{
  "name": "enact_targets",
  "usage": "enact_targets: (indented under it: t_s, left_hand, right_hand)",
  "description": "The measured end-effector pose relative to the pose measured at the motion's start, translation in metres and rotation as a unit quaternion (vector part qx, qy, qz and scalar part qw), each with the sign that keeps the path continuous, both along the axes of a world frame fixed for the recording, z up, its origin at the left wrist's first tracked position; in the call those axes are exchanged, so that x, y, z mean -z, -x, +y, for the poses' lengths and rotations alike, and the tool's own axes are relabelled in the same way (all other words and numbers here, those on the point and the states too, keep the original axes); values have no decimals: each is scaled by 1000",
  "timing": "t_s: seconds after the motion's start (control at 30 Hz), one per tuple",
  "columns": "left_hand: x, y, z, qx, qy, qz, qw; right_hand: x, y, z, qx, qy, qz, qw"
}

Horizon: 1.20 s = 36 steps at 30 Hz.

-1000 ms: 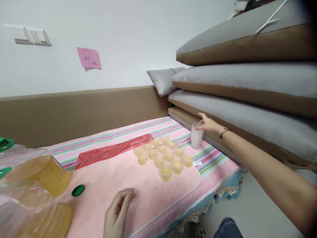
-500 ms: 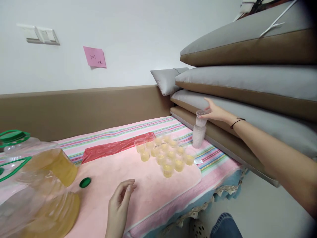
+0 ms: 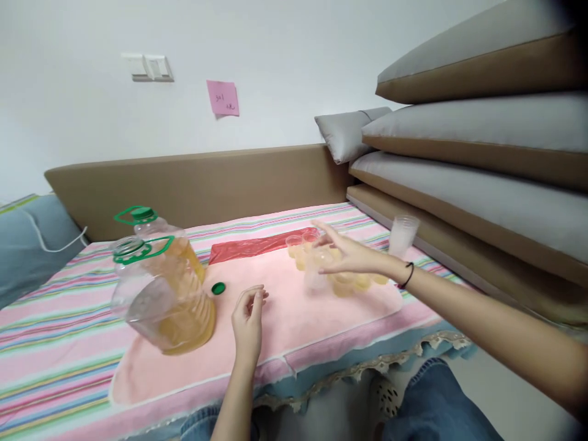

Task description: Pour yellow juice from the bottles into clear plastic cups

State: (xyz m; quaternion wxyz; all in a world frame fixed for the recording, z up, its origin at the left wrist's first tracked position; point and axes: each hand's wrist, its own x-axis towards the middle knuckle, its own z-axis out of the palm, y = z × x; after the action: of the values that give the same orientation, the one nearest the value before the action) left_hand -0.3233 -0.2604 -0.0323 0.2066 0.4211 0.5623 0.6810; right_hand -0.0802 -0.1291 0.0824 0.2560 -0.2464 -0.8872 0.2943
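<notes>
Fingers of the right hand (image 3: 349, 254) are spread and blurred, closed loosely around the rim of an empty clear cup (image 3: 316, 274) held over the group of filled cups (image 3: 340, 275) at centre frame. The forearm enters from the lower right, a dark band at the wrist. Fingers of the left hand (image 3: 248, 315) are curled, thumb near the fingertips, gripping nothing; the hand rests on its edge on the pink towel (image 3: 193, 355) at lower centre.

A stack of clear cups (image 3: 402, 236) stands right of centre, near the cushions (image 3: 482, 159). Two oil jugs (image 3: 160, 288) with green handles stand left of centre, one uncapped; a green cap (image 3: 218, 288) lies on the towel between them and the left hand. A red plastic sheet (image 3: 257, 248) lies behind the cups. Beneath all is a striped cloth (image 3: 50, 343).

A pink note (image 3: 223, 98) on the white wall, upper centre, carries handwriting; "301" is just legible, the rest is not. A wall switch (image 3: 147, 67) sits to its left.
</notes>
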Motion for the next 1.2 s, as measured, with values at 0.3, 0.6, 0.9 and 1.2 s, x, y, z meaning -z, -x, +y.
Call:
enact_targets:
  t_s: [0.3, 0.6, 0.9, 1.2]
  left_hand:
    - [-2, 25, -20, -31, -20, -36, 999]
    - [-6, 30, -30, -42, -39, -34, 998]
    - [-14, 37, -49, -108, -84, 80, 987]
    - [-18, 66, -76, -364, -168, 127, 907]
  right_hand:
    - [80, 44, -38, 21, 47, -13, 999]
    - [100, 51, -42, 38, 63, -27, 997]
    - [70, 66, -46, 13, 33, -6, 999]
    - [52, 174, -67, -79, 111, 87, 987]
